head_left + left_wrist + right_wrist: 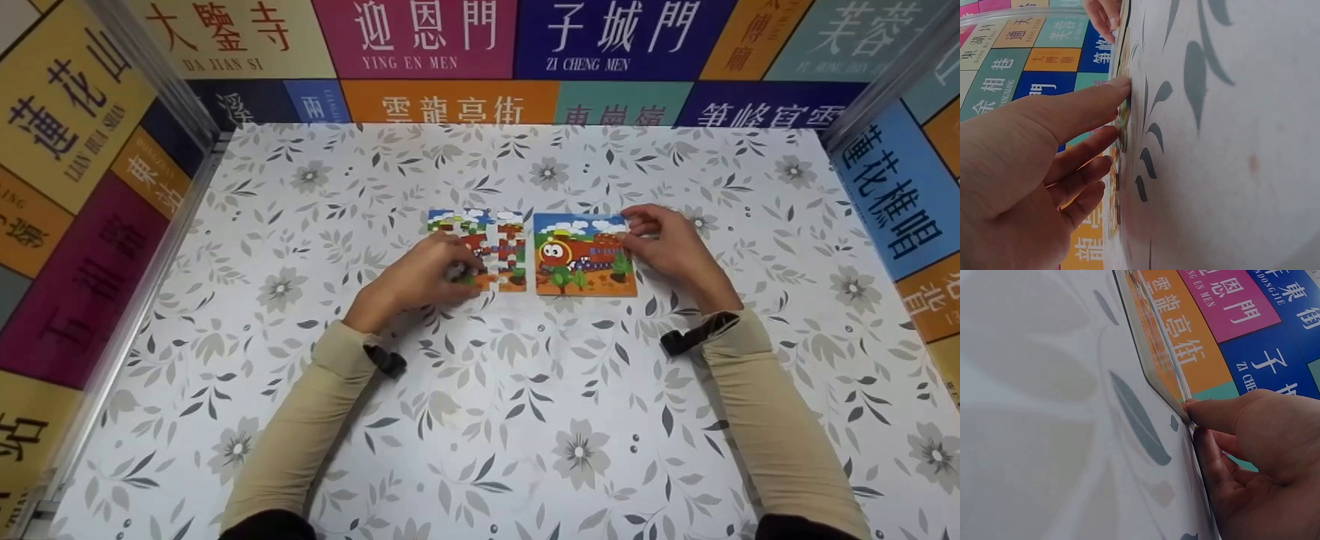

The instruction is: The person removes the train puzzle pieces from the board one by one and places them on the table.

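Note:
Jigsaw puzzle pieces (511,259) lie partly assembled into a train picture, with a narrow gap between two sections. My left hand (424,274) covers their lower left part, thumb and index finger pinching a puzzle piece (1123,121) at its edges, the other fingers loosely bent beside it. To the right lies a square train picture board (585,255), showing a red train with a face under a blue sky. My right hand (667,240) holds the board's right edge; in the right wrist view its thumb (1213,414) and index finger meet at the board's corner.
The table (480,420) is covered with a white cloth of grey leaves and flowers. Colourful panels (427,37) with Chinese characters stand along its back and both sides. Each wrist carries a black strap (386,361) over a beige sleeve (300,435).

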A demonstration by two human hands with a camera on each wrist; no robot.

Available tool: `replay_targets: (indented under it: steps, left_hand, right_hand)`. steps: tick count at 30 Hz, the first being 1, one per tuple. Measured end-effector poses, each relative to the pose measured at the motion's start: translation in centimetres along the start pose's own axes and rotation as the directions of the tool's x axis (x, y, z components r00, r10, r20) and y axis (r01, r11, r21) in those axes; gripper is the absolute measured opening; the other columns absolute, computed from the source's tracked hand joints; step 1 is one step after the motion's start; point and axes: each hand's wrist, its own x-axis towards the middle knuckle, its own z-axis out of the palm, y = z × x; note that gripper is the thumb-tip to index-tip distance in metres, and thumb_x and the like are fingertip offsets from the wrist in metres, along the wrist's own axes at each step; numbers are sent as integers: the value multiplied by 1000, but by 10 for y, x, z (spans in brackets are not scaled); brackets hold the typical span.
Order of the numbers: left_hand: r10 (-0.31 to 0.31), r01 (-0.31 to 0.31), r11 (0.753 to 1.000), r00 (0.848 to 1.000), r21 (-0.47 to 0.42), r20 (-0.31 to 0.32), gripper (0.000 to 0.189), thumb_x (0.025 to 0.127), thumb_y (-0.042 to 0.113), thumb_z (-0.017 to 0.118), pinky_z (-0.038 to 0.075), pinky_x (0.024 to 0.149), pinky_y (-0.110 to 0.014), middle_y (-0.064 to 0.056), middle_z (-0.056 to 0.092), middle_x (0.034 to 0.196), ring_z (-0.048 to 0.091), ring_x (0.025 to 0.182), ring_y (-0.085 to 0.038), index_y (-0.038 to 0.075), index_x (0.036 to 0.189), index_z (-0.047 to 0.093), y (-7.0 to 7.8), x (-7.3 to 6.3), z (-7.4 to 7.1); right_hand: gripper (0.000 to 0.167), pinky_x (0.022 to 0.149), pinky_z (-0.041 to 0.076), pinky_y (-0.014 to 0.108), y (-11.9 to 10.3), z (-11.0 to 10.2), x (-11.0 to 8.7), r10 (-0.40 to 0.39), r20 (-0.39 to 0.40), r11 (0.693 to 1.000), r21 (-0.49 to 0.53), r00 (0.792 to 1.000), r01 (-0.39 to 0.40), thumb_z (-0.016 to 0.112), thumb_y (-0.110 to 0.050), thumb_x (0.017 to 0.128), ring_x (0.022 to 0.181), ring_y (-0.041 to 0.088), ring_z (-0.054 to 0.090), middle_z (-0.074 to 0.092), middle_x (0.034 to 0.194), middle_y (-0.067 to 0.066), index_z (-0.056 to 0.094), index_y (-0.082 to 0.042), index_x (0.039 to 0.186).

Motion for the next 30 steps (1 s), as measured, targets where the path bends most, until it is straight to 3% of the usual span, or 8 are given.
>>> replay_targets:
  steps: [7, 14, 18, 22, 30]
  left_hand:
    - [108, -108, 994, 993, 3, -54, 23, 98, 25, 83, 50, 101, -46, -9, 78, 109, 69, 104, -28, 9, 115, 83, 4, 9, 6]
    - [185, -188, 982, 980, -35, -74, 20, 100, 22, 81, 53, 97, -46, -10, 76, 110, 69, 103, -29, 9, 115, 83, 20, 26, 18]
    - [178, -178, 984, 982, 1, -57, 22, 100, 23, 81, 53, 101, -44, -9, 76, 115, 68, 109, -27, 10, 117, 82, 32, 38, 25]
    - [131, -131, 991, 991, 28, -33, 28, 101, 25, 78, 54, 103, -40, -6, 74, 123, 66, 117, -24, 12, 126, 80, 44, 49, 31]
    - [95, -91, 992, 995, 88, -37, 30, 100, 30, 80, 50, 110, -41, -3, 75, 122, 65, 122, -25, 15, 125, 80, 58, 70, 42]
  right_hand:
    - [49, 113, 47, 48, 0, 0, 1, -2, 9, 1000, -5, 1000, 2, 71, -19, 104, 125, 30, 64, 65, 135, 18, 61, -11, 151]
    - [49, 114, 47, 47, 3, 0, 2, 0, 10, 1000, -6, 1000, 0, 71, -18, 104, 123, 27, 63, 65, 132, 16, 60, -11, 151]
    - [50, 115, 48, 47, 3, 0, 2, 16, 16, 1000, -3, 1000, -16, 72, -18, 104, 124, 27, 62, 64, 133, 15, 60, -13, 152]
    - [50, 114, 48, 46, 2, 0, 1, 19, 8, 1000, 7, 1000, -19, 72, -20, 104, 125, 27, 63, 64, 134, 15, 60, -13, 152]
    - [50, 118, 46, 50, 2, 0, 1, 18, 7, 1000, -6, 1000, -18, 73, -23, 105, 128, 30, 62, 63, 135, 16, 59, -14, 152]
